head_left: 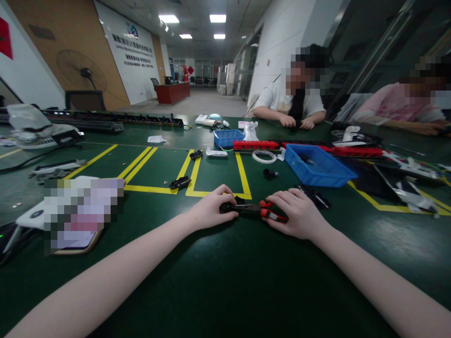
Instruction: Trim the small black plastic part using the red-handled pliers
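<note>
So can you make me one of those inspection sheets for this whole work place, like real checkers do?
Surface: green table marked with yellow lines.
Job's things: red-handled pliers, tips at a small black part; whether they pinch it, I can't tell.
Clutter: big blue bin, small blue bin, white ring, phone partly blurred out.
Grips: bare hands; left grip holds the black part, right grip holds the pliers.
Cables: dark cable at the left edge.
Surroundings: two people across the table, a fan, a red desk.
</note>
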Action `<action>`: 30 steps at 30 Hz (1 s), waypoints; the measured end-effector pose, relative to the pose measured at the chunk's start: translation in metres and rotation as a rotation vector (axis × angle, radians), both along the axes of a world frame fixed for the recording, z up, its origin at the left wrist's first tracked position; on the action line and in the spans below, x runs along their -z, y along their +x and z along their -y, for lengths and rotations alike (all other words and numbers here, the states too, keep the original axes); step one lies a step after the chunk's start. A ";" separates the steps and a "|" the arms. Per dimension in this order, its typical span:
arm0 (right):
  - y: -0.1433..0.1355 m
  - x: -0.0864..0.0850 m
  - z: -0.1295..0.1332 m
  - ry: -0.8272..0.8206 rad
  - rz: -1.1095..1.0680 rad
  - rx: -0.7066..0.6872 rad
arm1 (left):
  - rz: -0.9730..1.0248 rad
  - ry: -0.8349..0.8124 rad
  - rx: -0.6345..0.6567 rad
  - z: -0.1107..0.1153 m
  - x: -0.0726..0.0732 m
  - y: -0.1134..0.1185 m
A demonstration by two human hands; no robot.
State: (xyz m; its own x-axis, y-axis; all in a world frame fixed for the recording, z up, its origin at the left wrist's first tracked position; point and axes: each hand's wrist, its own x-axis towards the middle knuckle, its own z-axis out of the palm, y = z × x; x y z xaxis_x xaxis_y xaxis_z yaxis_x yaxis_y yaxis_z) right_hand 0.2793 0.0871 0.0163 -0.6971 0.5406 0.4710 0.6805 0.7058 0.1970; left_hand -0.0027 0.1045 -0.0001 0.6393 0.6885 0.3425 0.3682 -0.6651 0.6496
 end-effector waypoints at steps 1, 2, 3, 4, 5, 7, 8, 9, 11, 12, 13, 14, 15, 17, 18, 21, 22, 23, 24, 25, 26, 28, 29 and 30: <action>0.000 0.000 0.000 0.002 0.003 0.001 | -0.001 -0.002 0.005 0.000 -0.001 0.000; 0.000 0.001 0.000 0.004 0.006 0.003 | -0.002 -0.004 0.010 0.001 -0.002 0.000; 0.001 0.001 -0.001 0.004 0.005 0.006 | -0.003 -0.005 0.014 0.001 -0.002 -0.001; 0.001 0.002 -0.001 0.004 0.004 0.009 | -0.005 -0.007 0.018 0.001 -0.003 -0.001; 0.002 0.002 -0.001 0.005 0.001 0.012 | -0.006 -0.007 0.021 0.001 -0.003 -0.002; 0.002 0.003 -0.002 0.007 -0.003 0.019 | -0.008 -0.002 0.032 0.001 -0.004 -0.003; 0.003 0.003 -0.002 0.005 -0.003 0.022 | -0.007 0.003 0.037 0.000 -0.003 -0.003; 0.003 0.003 -0.002 0.003 -0.004 0.027 | -0.007 0.007 0.040 0.000 -0.003 -0.004; 0.003 0.003 -0.002 -0.002 -0.010 0.039 | -0.009 0.007 0.039 -0.001 -0.003 -0.005; 0.003 0.003 -0.001 -0.003 -0.014 0.044 | -0.013 0.001 0.036 -0.002 -0.002 -0.005; 0.003 0.003 -0.001 -0.001 -0.018 0.049 | -0.017 -0.008 0.031 -0.002 -0.002 -0.005; 0.004 0.004 -0.001 0.003 -0.022 0.053 | -0.021 -0.017 0.026 -0.002 -0.002 -0.005; 0.004 0.004 -0.001 0.009 -0.025 0.057 | -0.025 -0.025 0.021 -0.003 -0.002 -0.005; 0.004 0.004 -0.002 0.020 -0.029 0.057 | -0.031 -0.035 0.011 -0.003 -0.002 -0.004; 0.004 0.004 -0.002 0.023 -0.033 0.056 | -0.034 -0.038 0.008 -0.003 -0.002 -0.004; 0.004 0.004 -0.002 0.019 -0.039 0.050 | -0.038 -0.053 0.003 -0.003 -0.003 -0.004; 0.004 0.004 -0.002 0.016 -0.039 0.048 | -0.037 -0.057 0.002 -0.003 -0.003 -0.004; 0.004 0.004 -0.002 0.012 -0.038 0.047 | -0.034 -0.060 0.002 -0.002 -0.003 -0.004; 0.004 0.004 -0.002 0.010 -0.037 0.046 | -0.032 -0.063 0.001 -0.002 -0.004 -0.004; 0.003 0.003 -0.002 0.008 -0.037 0.045 | -0.033 -0.066 0.000 -0.002 -0.004 -0.004; 0.003 0.003 -0.001 0.008 -0.035 0.045 | -0.035 -0.069 -0.004 -0.002 -0.004 -0.004; 0.002 0.002 -0.001 0.007 -0.030 0.045 | -0.044 -0.075 -0.014 -0.002 -0.005 -0.004; 0.002 0.002 -0.001 0.005 -0.027 0.045 | -0.048 -0.077 -0.018 -0.002 -0.005 -0.004; 0.002 0.002 -0.001 0.003 -0.023 0.046 | -0.050 -0.077 -0.022 -0.002 -0.005 -0.004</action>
